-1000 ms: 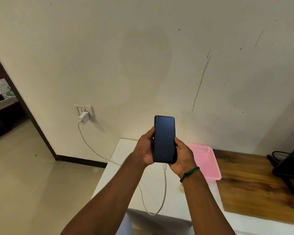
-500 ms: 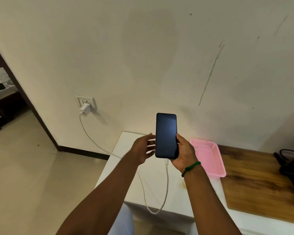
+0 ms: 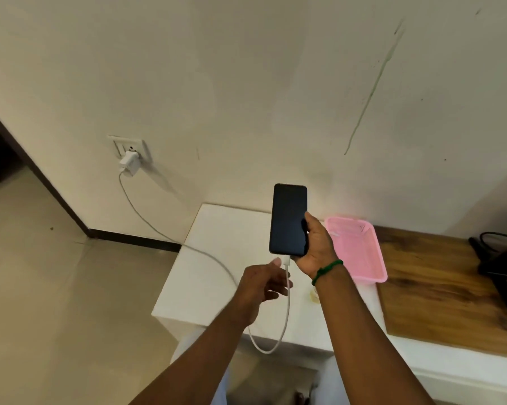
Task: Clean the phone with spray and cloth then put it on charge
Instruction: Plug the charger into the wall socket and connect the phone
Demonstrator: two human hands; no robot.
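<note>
1 phone [image 3: 289,220] in the closed right hand [image 3: 316,247] — 1 cable [image 3: 288,299] plugged in — left hand [image 3: 261,285] loose, empty.

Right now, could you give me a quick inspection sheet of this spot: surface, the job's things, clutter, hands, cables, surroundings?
Surface: white table, wooden board on its right part.
Job's things: phone upright, screen dark; spray and cloth nothing seen.
Clutter: pink basket on the table.
Hands: right hand has its grip on the phone; left hand open below it, by the plug.
Cables: white cable from wall charger to the phone's bottom.
Surroundings: marked wall, tiled floor.
</note>
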